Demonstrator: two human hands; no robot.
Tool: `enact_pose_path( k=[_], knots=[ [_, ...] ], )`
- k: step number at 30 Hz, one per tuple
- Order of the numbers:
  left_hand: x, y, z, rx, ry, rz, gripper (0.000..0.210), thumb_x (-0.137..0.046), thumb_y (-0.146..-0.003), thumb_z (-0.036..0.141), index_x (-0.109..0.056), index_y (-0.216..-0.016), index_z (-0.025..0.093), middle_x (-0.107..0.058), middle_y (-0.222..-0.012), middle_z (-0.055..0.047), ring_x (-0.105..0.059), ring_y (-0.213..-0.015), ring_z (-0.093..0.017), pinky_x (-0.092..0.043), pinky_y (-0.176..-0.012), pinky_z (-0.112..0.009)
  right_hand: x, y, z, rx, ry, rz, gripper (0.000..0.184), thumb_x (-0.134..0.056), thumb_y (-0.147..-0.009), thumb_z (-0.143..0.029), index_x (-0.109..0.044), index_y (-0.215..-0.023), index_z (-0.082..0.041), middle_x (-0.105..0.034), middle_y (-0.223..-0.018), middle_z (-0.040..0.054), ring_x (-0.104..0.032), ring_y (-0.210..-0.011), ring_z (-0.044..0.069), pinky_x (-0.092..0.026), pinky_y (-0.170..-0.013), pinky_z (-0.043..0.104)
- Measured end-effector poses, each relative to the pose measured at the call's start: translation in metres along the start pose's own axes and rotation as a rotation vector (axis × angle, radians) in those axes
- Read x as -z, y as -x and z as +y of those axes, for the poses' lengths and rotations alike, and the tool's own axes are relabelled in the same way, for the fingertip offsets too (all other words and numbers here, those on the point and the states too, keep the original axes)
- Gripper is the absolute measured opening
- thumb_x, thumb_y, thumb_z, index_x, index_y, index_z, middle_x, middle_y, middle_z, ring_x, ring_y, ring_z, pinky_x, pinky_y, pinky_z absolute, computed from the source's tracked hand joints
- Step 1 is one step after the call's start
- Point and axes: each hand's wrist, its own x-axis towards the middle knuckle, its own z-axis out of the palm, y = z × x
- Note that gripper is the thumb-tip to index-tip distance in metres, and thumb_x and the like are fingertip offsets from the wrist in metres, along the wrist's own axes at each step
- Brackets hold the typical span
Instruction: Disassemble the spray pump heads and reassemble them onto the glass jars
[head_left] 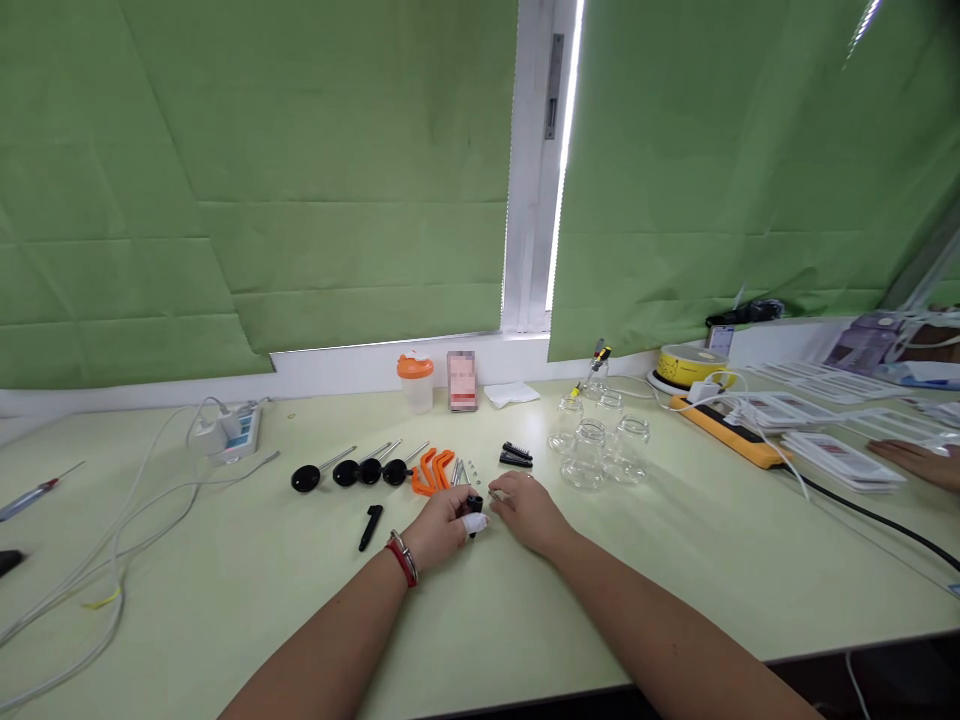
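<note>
My left hand (442,527), with white tape round the thumb, is closed on a small black plastic part (474,505) held upright above the table. Close by on the right, the fingertips of my right hand (529,508) pinch a small metal piece (493,494), too small to name surely. Just beyond my hands lie orange curved handles (431,470), thin metal pins (459,470) and tiny loose pieces (472,468). A black plastic piece (370,527) rests left of my left hand. Two black toothed strips (516,455) lie beyond my right hand.
Several black discs with metal rods (369,471) lie left. Glass jars (590,455) stand right. Behind are an orange-lidded cup (416,382) and a phone (462,381). A power strip (731,432), stacked cards (844,462) and another person's hand (915,460) are far right; cables (116,560) run left.
</note>
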Motion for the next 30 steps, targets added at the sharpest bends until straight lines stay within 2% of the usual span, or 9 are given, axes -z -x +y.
enact_pose_path(
  k=[3,6,14,18,21,30],
  knots=[
    [0.000,0.000,-0.001,0.002,0.004,0.001,0.019,-0.060,-0.074,0.033,-0.049,-0.077,0.018,-0.044,-0.062,0.007,-0.041,-0.046,-0.007,-0.036,-0.047,-0.022,0.001,0.000,0.000,-0.061,0.121,-0.073,0.022,-0.054,-0.077,-0.013,-0.069,-0.091,-0.019,-0.067,-0.090,0.0080,-0.058,-0.087,0.023,-0.043,-0.079,0.033],
    [0.000,0.000,-0.001,0.004,0.006,0.000,0.019,-0.060,-0.074,0.033,-0.049,-0.078,0.018,-0.045,-0.061,0.006,-0.041,-0.046,-0.007,-0.036,-0.047,-0.022,0.002,0.000,-0.001,-0.098,0.102,-0.058,0.026,-0.051,-0.077,-0.010,-0.068,-0.095,-0.018,-0.067,-0.088,0.0077,-0.059,-0.084,0.022,-0.043,-0.076,0.033],
    [0.000,-0.001,-0.002,-0.021,-0.007,-0.004,0.015,-0.058,-0.074,0.028,-0.049,-0.078,0.017,-0.044,-0.061,0.006,-0.041,-0.048,-0.007,-0.036,-0.047,-0.022,0.002,0.004,-0.005,0.066,-0.399,0.050,0.035,-0.044,-0.084,-0.014,-0.057,-0.115,-0.020,-0.061,-0.087,0.0027,-0.058,-0.081,0.015,-0.047,-0.078,0.029],
    [-0.002,0.000,-0.003,-0.030,-0.020,0.003,0.013,-0.057,-0.074,0.028,-0.050,-0.079,0.017,-0.042,-0.062,0.007,-0.040,-0.048,-0.007,-0.035,-0.047,-0.022,0.002,0.006,-0.013,0.164,-0.530,0.121,0.029,-0.047,-0.086,-0.019,-0.057,-0.113,-0.021,-0.059,-0.092,0.0042,-0.057,-0.085,0.016,-0.048,-0.079,0.030],
    [-0.002,0.000,-0.002,-0.038,-0.031,0.005,0.014,-0.058,-0.075,0.029,-0.050,-0.079,0.017,-0.041,-0.061,0.007,-0.040,-0.049,-0.007,-0.035,-0.047,-0.022,0.003,0.006,-0.017,0.178,-0.592,0.165,0.024,-0.050,-0.086,-0.022,-0.056,-0.109,-0.020,-0.061,-0.091,0.0045,-0.058,-0.084,0.015,-0.049,-0.079,0.030],
    [-0.001,0.001,0.000,-0.053,-0.048,-0.014,0.013,-0.057,-0.074,0.027,-0.053,-0.080,0.016,-0.043,-0.064,0.005,-0.040,-0.050,-0.008,-0.034,-0.049,-0.022,0.002,0.007,-0.017,0.193,-0.517,0.159,0.019,-0.054,-0.083,-0.023,-0.060,-0.101,-0.019,-0.063,-0.088,0.0044,-0.059,-0.079,0.015,-0.050,-0.076,0.030]
  ],
)
